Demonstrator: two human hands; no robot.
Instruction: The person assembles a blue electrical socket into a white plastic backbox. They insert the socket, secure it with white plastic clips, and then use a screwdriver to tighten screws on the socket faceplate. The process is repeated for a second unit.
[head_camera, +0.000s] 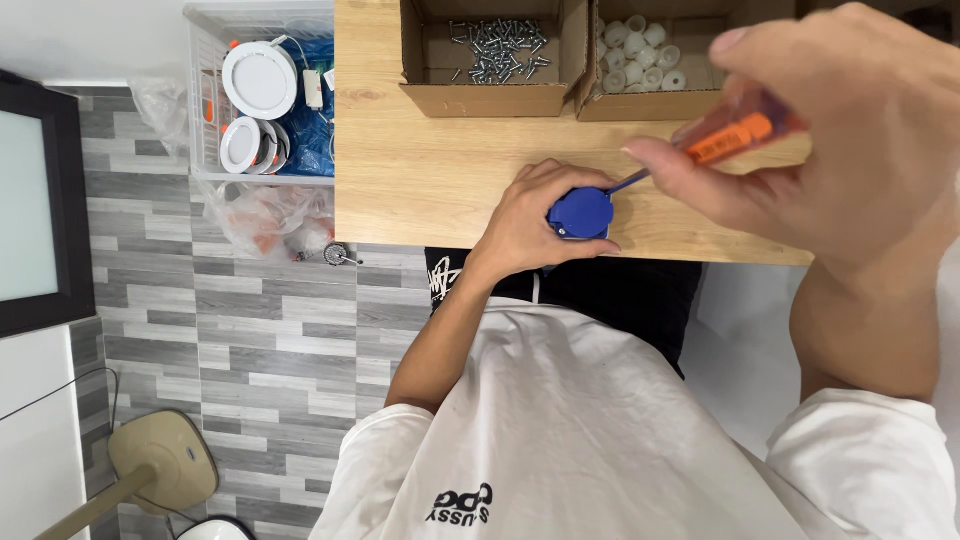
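Observation:
My left hand (530, 215) grips a small blue plastic part (581, 213) and holds it down near the front edge of the wooden table (420, 170). My right hand (850, 130) is closed around a screwdriver (735, 137) with a clear orange handle. Its blue shaft points down and left, and the tip meets the top of the blue part. My right hand is close to the camera and hides the table's right side.
Two open cardboard boxes stand at the table's far edge: one with several metal screws (500, 48), one with several white plastic pieces (637, 52). Left of the table a white basket (262, 95) holds round white lamps. A plastic bag (270, 215) lies on the grey floor.

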